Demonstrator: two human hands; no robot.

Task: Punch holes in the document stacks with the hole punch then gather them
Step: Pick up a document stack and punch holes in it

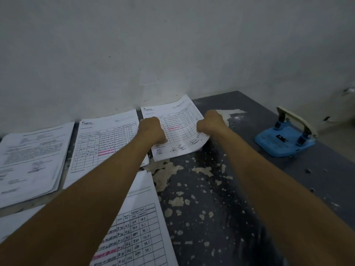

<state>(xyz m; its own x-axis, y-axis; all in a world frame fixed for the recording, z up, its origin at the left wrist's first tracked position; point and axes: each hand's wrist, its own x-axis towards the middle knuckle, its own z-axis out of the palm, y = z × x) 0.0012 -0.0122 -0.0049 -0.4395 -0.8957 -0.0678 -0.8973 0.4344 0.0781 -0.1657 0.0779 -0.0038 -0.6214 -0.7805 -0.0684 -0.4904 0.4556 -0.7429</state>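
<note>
Our left hand (152, 129) and right hand (211, 121) gripped the far document stack (178, 135) by its side edges on the desk (240, 189); the blue hole punch (284, 138) sat well right.

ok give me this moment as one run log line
left hand on far stack | right hand at its right edge | grip unclear | punch idle at right | three other stacks untouched

Blue hole punch (284, 141) beside paper stacks (172, 129)
</note>
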